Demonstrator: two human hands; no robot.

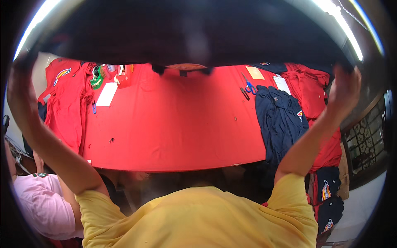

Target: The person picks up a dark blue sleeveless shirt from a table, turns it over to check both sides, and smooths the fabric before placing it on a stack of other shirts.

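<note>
A dark navy shirt (186, 33) is stretched wide across the top of the view, raised above the table and blurred. Part of a coloured patch shows at the middle of its lower edge. My left hand (22, 72) grips its left end, the fingers dark and smeared. At the opposite end my right hand (346, 84) is closed on the cloth, its fingertips partly hidden by it. Both my arms are lifted and spread apart. Below the shirt lies a table covered in red cloth (178, 132).
Red shirts (68, 107) are piled at the left, beside a green basket (96, 78), white paper (107, 94) and blue thread snips (94, 107). At the right lie blue-handled scissors (250, 87), black snips (245, 94), navy shirts (281, 120) and red shirts (306, 89). A person in pink (45, 204) sits at left.
</note>
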